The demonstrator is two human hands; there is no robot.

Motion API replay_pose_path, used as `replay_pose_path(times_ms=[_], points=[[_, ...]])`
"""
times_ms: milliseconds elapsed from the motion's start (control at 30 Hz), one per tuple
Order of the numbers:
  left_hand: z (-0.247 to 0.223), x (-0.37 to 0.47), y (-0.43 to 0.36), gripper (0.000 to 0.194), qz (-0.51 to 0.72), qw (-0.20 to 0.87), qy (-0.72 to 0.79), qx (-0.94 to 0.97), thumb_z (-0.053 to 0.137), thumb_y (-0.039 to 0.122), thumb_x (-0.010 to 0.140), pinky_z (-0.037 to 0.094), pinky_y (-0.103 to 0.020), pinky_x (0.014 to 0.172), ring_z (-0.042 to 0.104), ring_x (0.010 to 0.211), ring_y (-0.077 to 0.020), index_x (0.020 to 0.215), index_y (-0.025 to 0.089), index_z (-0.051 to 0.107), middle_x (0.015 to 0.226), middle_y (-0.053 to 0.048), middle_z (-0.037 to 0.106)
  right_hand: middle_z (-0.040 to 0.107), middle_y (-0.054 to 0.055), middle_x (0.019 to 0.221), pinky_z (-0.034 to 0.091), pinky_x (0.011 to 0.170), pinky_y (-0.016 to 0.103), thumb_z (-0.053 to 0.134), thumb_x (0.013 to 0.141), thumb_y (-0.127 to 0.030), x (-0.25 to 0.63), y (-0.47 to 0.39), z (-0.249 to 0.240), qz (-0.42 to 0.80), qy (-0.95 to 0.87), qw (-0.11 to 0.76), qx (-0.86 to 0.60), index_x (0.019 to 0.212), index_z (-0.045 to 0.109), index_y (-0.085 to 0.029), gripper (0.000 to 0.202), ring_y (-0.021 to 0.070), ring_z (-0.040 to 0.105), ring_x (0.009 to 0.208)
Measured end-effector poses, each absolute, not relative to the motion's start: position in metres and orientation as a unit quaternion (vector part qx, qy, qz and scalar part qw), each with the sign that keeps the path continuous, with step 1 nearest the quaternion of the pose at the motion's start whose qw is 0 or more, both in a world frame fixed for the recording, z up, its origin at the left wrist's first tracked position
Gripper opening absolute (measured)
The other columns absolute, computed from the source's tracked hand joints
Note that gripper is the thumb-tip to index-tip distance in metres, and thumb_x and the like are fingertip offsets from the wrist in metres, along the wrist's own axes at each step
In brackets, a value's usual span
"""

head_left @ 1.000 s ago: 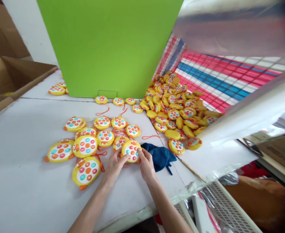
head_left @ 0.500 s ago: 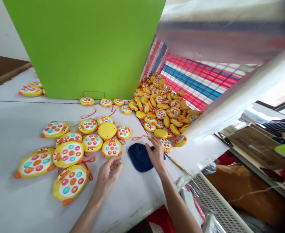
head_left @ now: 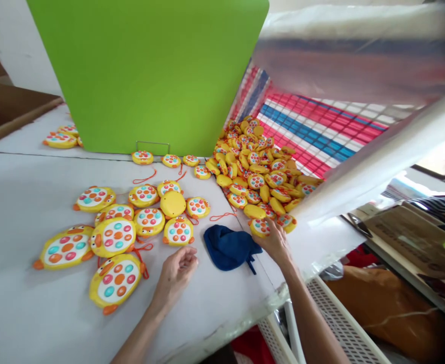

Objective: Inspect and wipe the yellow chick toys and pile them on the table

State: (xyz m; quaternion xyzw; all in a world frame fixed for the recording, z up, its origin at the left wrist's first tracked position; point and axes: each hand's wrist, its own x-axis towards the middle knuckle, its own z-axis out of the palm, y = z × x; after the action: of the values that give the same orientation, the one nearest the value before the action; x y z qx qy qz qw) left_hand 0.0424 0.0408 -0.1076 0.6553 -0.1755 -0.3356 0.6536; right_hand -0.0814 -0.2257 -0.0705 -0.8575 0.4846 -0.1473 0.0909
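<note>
My right hand (head_left: 277, 243) reaches to the right side of the table, thumb and fingers closed around the edge of a yellow duck toy (head_left: 259, 227) with colored round buttons. Beside it lies a folded dark blue cloth pouch (head_left: 228, 246) with a cord end trailing off. My left hand (head_left: 177, 273) hovers or rests near the table, fingers loosely half-curled and nothing visible in them. Just beyond it is another duck toy (head_left: 179, 231), face up. More duck toys (head_left: 115, 237) lie grouped on the left, some with red string loops; one toy (head_left: 172, 203) shows its plain yellow back.
A large heap of duck toys (head_left: 256, 167) fills the right rear, against striped sheeting (head_left: 313, 126). A tall green panel (head_left: 150, 76) stands behind the table (head_left: 36, 313). A cardboard box (head_left: 17, 108) is at the far left; a white plastic basket (head_left: 339, 323) sits below the right edge.
My right hand has moved right, off the blue pouch to the duck toy at the heap's edge. The thin stick beside the pouch no longer shows. My left hand stays almost in place.
</note>
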Motion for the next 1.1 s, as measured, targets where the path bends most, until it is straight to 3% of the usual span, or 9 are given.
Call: replay_pose_path(times_ms=[133,267,433,633,733,833,967,1100], points=[[-0.097,0.037,0.042,0.039,-0.406,0.703,-0.138,0.567,0.059,0.050,0.075,0.050,-0.026,0.063,0.063,0.076,-0.0189,0.082,0.012,0.061,0.080,-0.010,0.065,0.045,0.008,0.133,0.039,0.101,0.041,0.068,0.063,-0.035,-0.071,-0.166,-0.052,-0.211,0.301,0.190,-0.911,0.139,0.035,-0.027,0.083,0.0276,0.045,0.122],[-0.093,0.044,0.047,0.053,-0.400,0.762,-0.092,0.501,0.056,0.057,0.077,0.052,-0.027,0.059,0.064,0.078,-0.0196,0.106,0.014,0.058,0.093,-0.010,0.065,0.035,0.005,0.144,0.034,0.108,0.038,0.069,0.065,-0.023,-0.048,-0.108,-0.061,-0.184,0.127,0.330,-0.917,0.141,0.032,-0.029,0.085,0.0249,0.036,0.131],[-0.095,0.060,0.052,0.049,-0.385,0.742,-0.043,0.547,0.072,0.044,0.065,0.052,-0.027,0.063,0.064,0.086,-0.0218,0.102,0.014,0.061,0.098,-0.010,0.067,0.032,0.004,0.146,0.031,0.111,0.041,0.072,0.064,-0.021,-0.039,-0.075,-0.087,-0.143,0.066,0.451,-0.878,0.137,0.041,-0.030,0.079,0.0255,0.034,0.133],[-0.097,0.055,0.047,0.056,-0.395,0.770,-0.042,0.500,0.075,0.037,0.063,0.053,-0.030,0.074,0.063,0.091,-0.0211,0.112,0.019,0.055,0.105,-0.007,0.066,0.058,0.010,0.121,0.052,0.087,0.036,0.061,0.080,-0.040,-0.040,-0.072,-0.101,-0.185,0.219,0.645,-0.709,0.133,0.043,-0.020,0.059,0.0237,0.059,0.104],[-0.099,0.054,0.049,0.058,-0.415,0.750,-0.115,0.502,0.074,0.038,0.065,0.052,-0.031,0.079,0.063,0.093,-0.0209,0.116,0.019,0.053,0.107,-0.007,0.065,0.063,0.007,0.109,0.053,0.080,0.030,0.063,0.078,-0.040,-0.037,-0.075,-0.097,-0.161,0.222,0.647,-0.711,0.125,0.053,-0.019,0.052,0.0216,0.062,0.094],[-0.102,0.056,0.052,0.048,-0.384,0.709,-0.146,0.574,0.070,0.042,0.068,0.052,-0.029,0.077,0.063,0.093,-0.0221,0.108,0.017,0.060,0.102,-0.007,0.065,0.062,0.004,0.113,0.052,0.082,0.028,0.066,0.077,-0.036,-0.036,-0.079,-0.088,-0.095,0.155,0.645,-0.743,0.122,0.057,-0.022,0.048,0.0213,0.060,0.098],[-0.104,0.059,0.052,0.043,-0.354,0.739,-0.108,0.563,0.068,0.042,0.071,0.052,-0.030,0.075,0.064,0.087,-0.0214,0.104,0.018,0.059,0.096,-0.006,0.066,0.055,0.006,0.127,0.050,0.089,0.032,0.061,0.080,-0.038,-0.037,-0.079,-0.086,-0.101,0.153,0.690,-0.700,0.130,0.048,-0.022,0.054,0.0221,0.057,0.109],[-0.098,0.058,0.048,0.043,-0.361,0.797,-0.048,0.482,0.072,0.039,0.067,0.052,-0.031,0.074,0.064,0.085,-0.0208,0.099,0.017,0.055,0.094,-0.005,0.066,0.052,0.008,0.131,0.047,0.097,0.035,0.067,0.076,-0.037,-0.036,-0.070,-0.096,-0.167,0.181,0.709,-0.661,0.130,0.045,-0.022,0.061,0.0233,0.052,0.118]])
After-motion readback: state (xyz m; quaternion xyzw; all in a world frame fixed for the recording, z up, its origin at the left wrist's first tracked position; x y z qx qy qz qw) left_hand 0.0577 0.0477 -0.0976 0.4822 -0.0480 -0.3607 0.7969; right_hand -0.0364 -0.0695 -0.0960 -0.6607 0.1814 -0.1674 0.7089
